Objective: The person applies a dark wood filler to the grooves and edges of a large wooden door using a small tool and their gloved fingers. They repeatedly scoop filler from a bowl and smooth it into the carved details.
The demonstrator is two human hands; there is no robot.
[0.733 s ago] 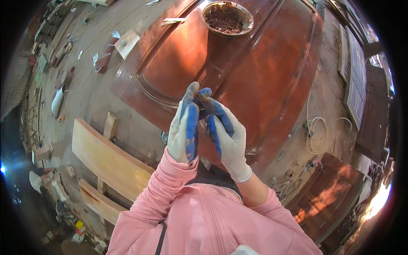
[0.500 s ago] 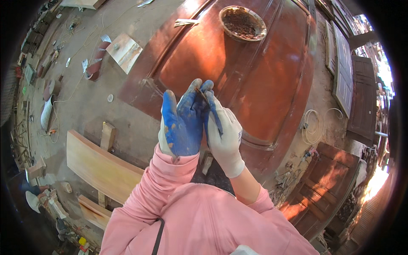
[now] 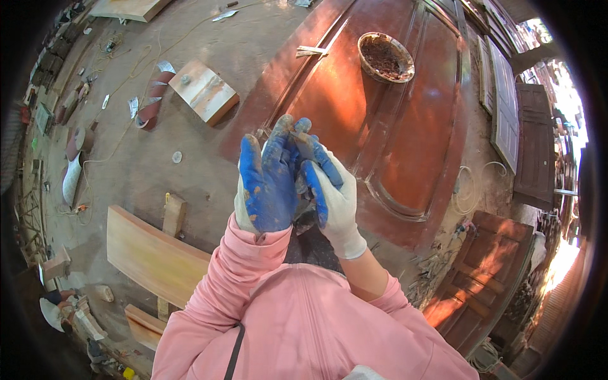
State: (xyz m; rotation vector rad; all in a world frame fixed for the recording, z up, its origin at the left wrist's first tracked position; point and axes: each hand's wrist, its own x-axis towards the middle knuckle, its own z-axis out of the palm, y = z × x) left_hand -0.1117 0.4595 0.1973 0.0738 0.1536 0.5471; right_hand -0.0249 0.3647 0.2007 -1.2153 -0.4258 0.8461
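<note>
Here's the left hand (image 3: 271, 180), fingers stretched out, blue-coated palm flecked brown; the right hand (image 3: 337, 201) curls against it, any hold impossible to tell. Beyond, rightward, lies the panelled door (image 3: 415, 152), glossy red-brown, sun-streaked, bearing a round bowl (image 3: 408, 61).

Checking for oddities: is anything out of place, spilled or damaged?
Pale sticks lie askew on the reddish door panel, and a curled strip lies on the floor at left, looking discarded. The left glove is smudged brown. No spill shows.
</note>
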